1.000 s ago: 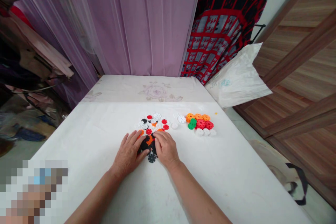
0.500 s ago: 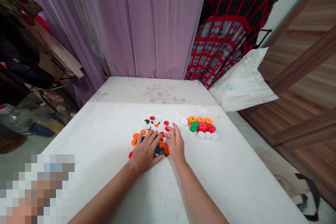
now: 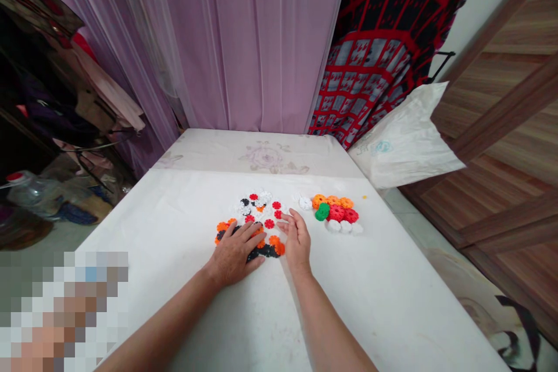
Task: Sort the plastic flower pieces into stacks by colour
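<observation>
My left hand (image 3: 235, 251) lies flat with spread fingers over a patch of black and orange notched discs (image 3: 275, 244), hiding part of it. My right hand (image 3: 298, 244) stands on its edge just right of the patch, fingers apart and slightly bent, with no disc visible in it. Beyond the fingertips, joined white discs (image 3: 264, 196) carry a few red discs (image 3: 269, 224) and some black and orange ones, forming a figure. Whether my right fingertips touch its edge, I cannot tell.
To the right on the white tabletop (image 3: 370, 290) are stacked orange discs (image 3: 332, 201), red discs (image 3: 343, 213), white discs (image 3: 346, 225) and a green stack (image 3: 322, 211). A white bag (image 3: 405, 139) stands past the right edge. A purple curtain (image 3: 261, 40) hangs behind.
My left hand has slid a little left, uncovering more orange and black discs on the patch's right side. My right hand has shifted slightly right, away from the discs.
</observation>
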Tool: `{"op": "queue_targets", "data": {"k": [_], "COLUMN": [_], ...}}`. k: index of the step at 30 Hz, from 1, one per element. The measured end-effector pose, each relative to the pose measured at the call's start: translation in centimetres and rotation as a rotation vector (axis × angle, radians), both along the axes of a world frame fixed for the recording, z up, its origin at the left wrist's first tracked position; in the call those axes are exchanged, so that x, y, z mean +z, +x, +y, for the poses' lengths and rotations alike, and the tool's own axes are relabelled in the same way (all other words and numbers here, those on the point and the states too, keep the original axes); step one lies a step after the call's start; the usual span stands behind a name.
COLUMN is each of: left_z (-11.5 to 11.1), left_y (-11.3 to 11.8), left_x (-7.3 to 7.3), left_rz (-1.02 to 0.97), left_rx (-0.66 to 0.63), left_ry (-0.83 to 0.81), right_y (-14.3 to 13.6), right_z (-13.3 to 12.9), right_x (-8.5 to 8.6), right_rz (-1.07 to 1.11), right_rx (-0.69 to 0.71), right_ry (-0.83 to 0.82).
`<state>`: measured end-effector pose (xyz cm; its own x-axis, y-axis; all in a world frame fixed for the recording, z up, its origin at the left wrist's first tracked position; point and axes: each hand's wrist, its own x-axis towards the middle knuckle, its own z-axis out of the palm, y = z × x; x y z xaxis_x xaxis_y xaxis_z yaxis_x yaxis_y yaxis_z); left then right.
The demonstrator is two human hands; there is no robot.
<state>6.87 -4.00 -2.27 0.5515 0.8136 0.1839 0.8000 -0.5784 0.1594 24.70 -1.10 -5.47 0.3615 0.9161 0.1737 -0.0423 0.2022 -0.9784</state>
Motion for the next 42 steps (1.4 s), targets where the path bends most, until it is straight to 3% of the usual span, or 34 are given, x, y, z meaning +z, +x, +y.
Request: {"op": "queue_targets", "data": {"k": [4, 7, 12, 15, 17, 20, 26, 32, 35, 38, 42], "left_z": [-0.6, 0.6, 7.5, 12.1, 14.2, 15.6, 14.5, 12.6, 11.5, 10.1, 8.3], "left_y": [-1.4, -2.6, -3.9, -3.5, -2.7, -1.0, 1.0, 0.7, 0.6, 0.1, -2.5], "left_x": [0.5, 1.2, 1.5, 1.1, 0.7, 0.4, 0.5, 1.1, 1.4, 1.4, 1.0], "left_rz": [-0.014, -0.059, -0.067, -0.013, -0.01, -0.023, 0.001, 0.07, 0.067, -0.043, -0.323], "left_rx": [0.004, 0.015, 0.167, 0.251, 0.254, 0.167, -0.087, -0.152, -0.124, -0.037, 0.234], "left_ry": [-0.026, -0.044, 0.003, -0.099, -0.138, -0.168, -0.258, -0.277, -0.237, -0.142, 0.026], "right_y": [-0.2, -0.2, 1.1, 1.8, 2.0, 2.1, 2.5, 2.5, 2.5, 2.8, 3.7], "right_z": [-1.1, -2.0, -2.1, -2.1, -2.1, -1.7, -0.7, -0.7, -0.7, -0.4, -0.1], "right_x": [0.0, 0.1, 0.8, 0.9, 0.9, 0.7, 1.0, 1.8, 1.7, 1.2, 0.5], "right_rz": [-0.259, -0.394, -0.276, -0.229, -0.186, -0.065, 0.163, 0.263, 0.249, 0.094, -0.266], "right_rx": [0.074, 0.113, -0.071, -0.104, -0.098, -0.119, -0.18, -0.211, -0.222, -0.237, -0.239], "right_ry": [0.031, 0.094, 0.103, 0.091, 0.068, 0.01, -0.082, -0.083, -0.08, -0.063, -0.087]}}
